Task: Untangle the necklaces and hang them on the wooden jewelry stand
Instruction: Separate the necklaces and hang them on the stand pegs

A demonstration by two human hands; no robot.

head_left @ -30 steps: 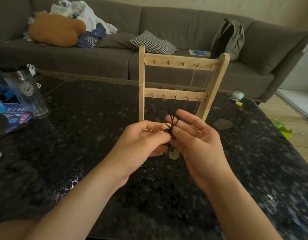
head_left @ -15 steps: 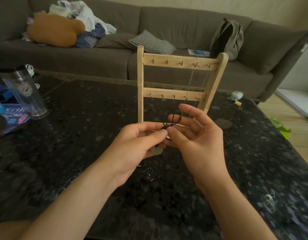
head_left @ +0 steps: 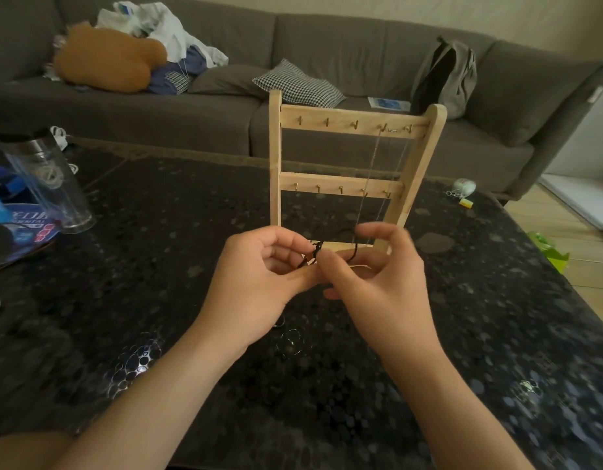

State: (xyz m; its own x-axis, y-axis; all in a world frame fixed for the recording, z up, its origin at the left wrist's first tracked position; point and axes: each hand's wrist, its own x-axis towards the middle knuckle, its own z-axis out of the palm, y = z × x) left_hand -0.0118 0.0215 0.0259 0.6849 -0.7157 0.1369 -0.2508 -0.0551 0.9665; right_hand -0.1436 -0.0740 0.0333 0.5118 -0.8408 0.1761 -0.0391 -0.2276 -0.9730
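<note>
- Head view: a grey fabric sofa (head_left: 327, 39) fills the background, carrying an orange plush cushion (head_left: 107, 59), a black-and-white checked pillow (head_left: 298, 84) and a slumped grey backpack (head_left: 446, 76).
- Table (head_left: 157, 300): a dark, glossy top with a pebbled speckle pattern, running from the sofa to the near edge.
- Wooden jewelry stand (head_left: 354, 122): pale, smooth timber standing upright at mid-table; two posts joined by two flat rails, each rail set with a row of small brass-coloured hooks.
- Left hand (head_left: 256, 283): fingers curled inward, thumb and fingertips pinching the black cord.
- Right hand (head_left: 381, 286): thumb pressed on the same cord, which loops round its fingers; the raised forefinger is blurred.
- Clear tumbler (head_left: 46, 184): a cylindrical, transparent vessel with a dark lid, at the table's left edge.
- Blue packet (head_left: 25, 225): glossy, lying beside the tumbler; white letters that seem to read "ENTAL" (the rest is too blurred to read).
- Thin chain necklace (head_left: 373, 167): fine, silvery metal hung from the right-hand hooks of the upper rail, its strands falling past the lower rail.
- Black cord necklace (head_left: 315, 251): matte, thread-like, bunched into a small knot between the two hands, held above the table just in front of the stand's base.
</note>
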